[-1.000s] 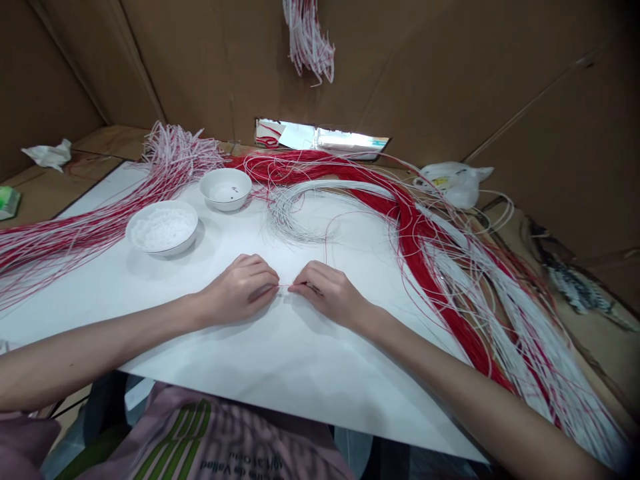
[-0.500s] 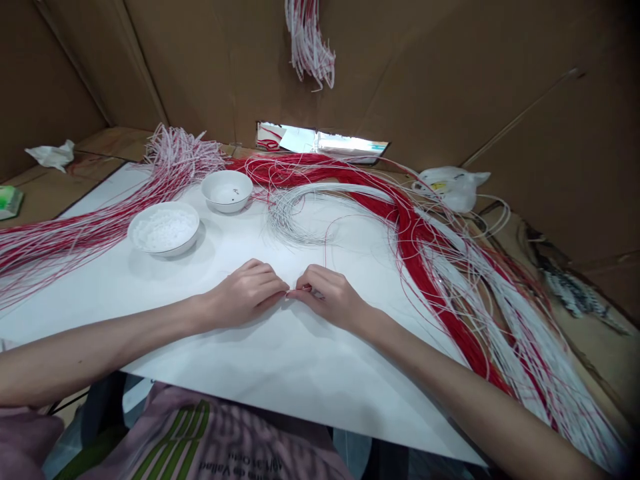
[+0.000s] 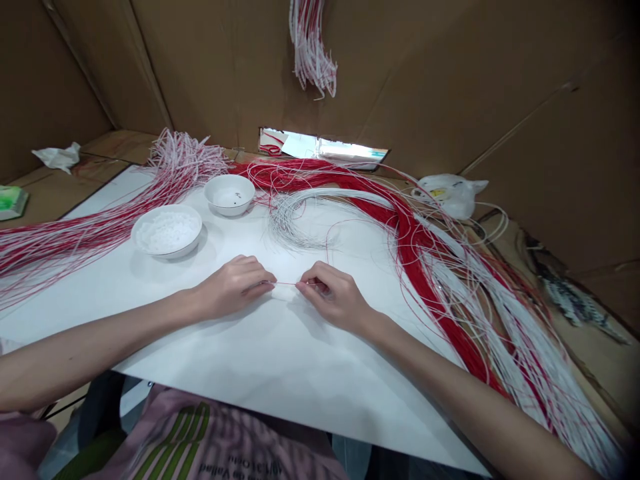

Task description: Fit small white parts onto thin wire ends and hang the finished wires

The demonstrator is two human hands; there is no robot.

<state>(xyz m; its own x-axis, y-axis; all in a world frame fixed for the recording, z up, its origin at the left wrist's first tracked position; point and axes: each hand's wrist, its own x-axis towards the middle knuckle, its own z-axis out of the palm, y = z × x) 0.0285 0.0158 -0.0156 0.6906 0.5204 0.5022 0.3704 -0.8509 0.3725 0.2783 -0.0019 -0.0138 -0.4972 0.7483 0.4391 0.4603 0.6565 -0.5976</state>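
Curving along the far and right edges of your white table, the red bundle probably lies there to be within easy reach of your right side. Your left hand and right hand face each other well back from the front edge, while the bowl of white bits and the smaller bowl sit toward the far left corner, likely handy to your left. Near the table's middle, the red thread spans your fingertips, each hand pinching it narrowly, seemingly for tautness.
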